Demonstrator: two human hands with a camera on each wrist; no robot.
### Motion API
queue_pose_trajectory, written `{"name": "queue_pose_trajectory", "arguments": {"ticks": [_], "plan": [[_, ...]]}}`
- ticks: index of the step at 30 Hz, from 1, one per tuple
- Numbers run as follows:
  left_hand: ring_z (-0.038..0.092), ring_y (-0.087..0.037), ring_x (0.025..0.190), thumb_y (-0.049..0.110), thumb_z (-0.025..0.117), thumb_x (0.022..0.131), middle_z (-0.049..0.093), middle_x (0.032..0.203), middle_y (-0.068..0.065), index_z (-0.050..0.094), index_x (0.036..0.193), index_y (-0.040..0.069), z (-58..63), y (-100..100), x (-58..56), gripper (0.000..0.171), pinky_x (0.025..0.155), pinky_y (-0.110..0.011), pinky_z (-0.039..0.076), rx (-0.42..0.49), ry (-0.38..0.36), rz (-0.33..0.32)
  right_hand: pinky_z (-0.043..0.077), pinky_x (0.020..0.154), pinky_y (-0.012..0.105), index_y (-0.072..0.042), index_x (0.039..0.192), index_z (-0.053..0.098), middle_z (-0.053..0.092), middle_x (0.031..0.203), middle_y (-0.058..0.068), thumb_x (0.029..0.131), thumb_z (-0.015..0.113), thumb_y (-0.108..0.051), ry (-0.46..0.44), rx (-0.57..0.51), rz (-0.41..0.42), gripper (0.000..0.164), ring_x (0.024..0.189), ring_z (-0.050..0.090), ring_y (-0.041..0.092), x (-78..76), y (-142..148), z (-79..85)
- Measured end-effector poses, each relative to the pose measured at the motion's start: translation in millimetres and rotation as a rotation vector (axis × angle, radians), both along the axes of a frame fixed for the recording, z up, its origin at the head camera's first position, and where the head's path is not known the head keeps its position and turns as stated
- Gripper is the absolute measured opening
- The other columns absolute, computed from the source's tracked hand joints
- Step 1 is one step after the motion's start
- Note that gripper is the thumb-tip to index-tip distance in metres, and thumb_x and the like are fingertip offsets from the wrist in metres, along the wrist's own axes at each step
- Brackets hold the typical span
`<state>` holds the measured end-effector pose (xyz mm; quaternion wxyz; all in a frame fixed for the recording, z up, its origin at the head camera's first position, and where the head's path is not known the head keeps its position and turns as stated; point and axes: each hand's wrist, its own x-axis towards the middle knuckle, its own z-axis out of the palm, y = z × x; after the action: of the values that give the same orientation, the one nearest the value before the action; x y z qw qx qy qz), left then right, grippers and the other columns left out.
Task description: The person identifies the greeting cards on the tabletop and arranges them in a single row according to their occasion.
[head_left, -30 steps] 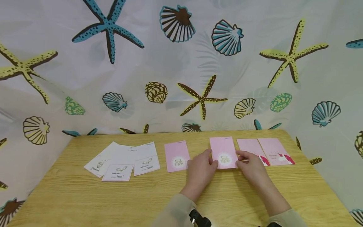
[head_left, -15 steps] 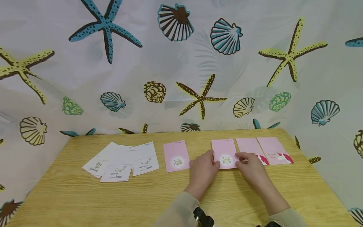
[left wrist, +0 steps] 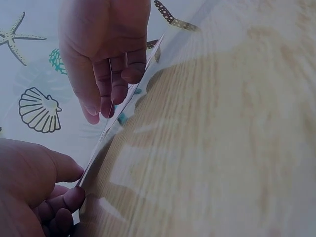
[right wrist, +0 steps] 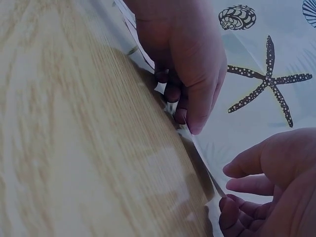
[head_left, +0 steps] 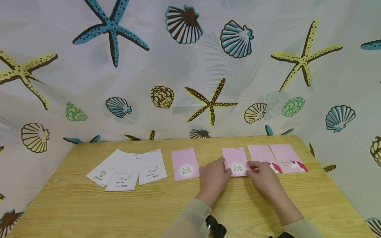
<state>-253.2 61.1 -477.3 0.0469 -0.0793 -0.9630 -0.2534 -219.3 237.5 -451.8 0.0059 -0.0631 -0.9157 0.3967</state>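
A pink card [head_left: 233, 158] with gold "Smile More" lettering in a white circle is held upright-facing between both hands at the right of centre. My left hand [head_left: 213, 180] pinches its lower left edge between thumb and finger. At the opposite edge, my right hand [head_left: 263, 180] pinches it with thumb and fingers. Both wrist views show the card edge-on, as a thin line [left wrist: 95, 152] running between the fingertips, tilted close over the table. A matching pink card [head_left: 184, 160] lies flat just left of my left hand.
Two pink unicorn cards, an inner one [head_left: 260, 152] and an outer one [head_left: 287, 155], lie to the right, the inner partly behind my right hand. Several white cards [head_left: 122, 181] overlap at the left. A seashell-printed cloth [head_left: 178, 66] hangs behind the wooden table [head_left: 119, 215].
The held card has come down a little and its top edge sits lower. My left hand has shifted slightly to the right; the right hand has hardly moved.
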Motion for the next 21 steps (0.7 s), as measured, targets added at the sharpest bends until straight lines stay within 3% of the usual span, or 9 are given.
{"name": "queue_pose_trajectory", "arguments": {"ticks": [8,16,21], "plan": [[0.072,-0.026,0.097,0.035,0.078,0.104,0.077,0.101,-0.002,0.076,0.136,0.012,-2.2,-2.4,0.3,0.04,0.084,-0.045,0.044,-0.006,0.023,-0.018,0.051,0.104,0.059,0.004,0.145,0.068,0.068,0.136,0.025,0.105,0.069,-0.018,-0.01,0.025,0.008,0.045,0.114,0.062,0.037,3.6,2.6,1.5],[0.065,-0.027,0.107,0.037,0.083,0.101,0.068,0.122,-0.008,0.076,0.141,0.017,-3.0,-8.5,8.3,0.046,0.088,-0.047,0.047,-0.028,0.063,-0.075,0.051,0.096,0.051,-0.001,0.147,0.068,0.066,0.136,0.017,0.108,0.07,-0.023,-0.015,0.073,0.091,0.045,0.109,0.059,0.031,15.4,12.6,1.9],[0.059,-0.024,0.103,0.039,0.083,0.101,0.065,0.118,-0.005,0.077,0.139,0.02,-3.3,-6.0,9.9,0.043,0.088,-0.047,0.045,-0.073,0.066,-0.086,0.05,0.108,0.058,0.0,0.144,0.07,0.067,0.144,0.02,0.109,0.069,-0.024,-0.005,0.092,0.168,0.042,0.118,0.063,0.032,18.9,18.5,-0.4]]}}
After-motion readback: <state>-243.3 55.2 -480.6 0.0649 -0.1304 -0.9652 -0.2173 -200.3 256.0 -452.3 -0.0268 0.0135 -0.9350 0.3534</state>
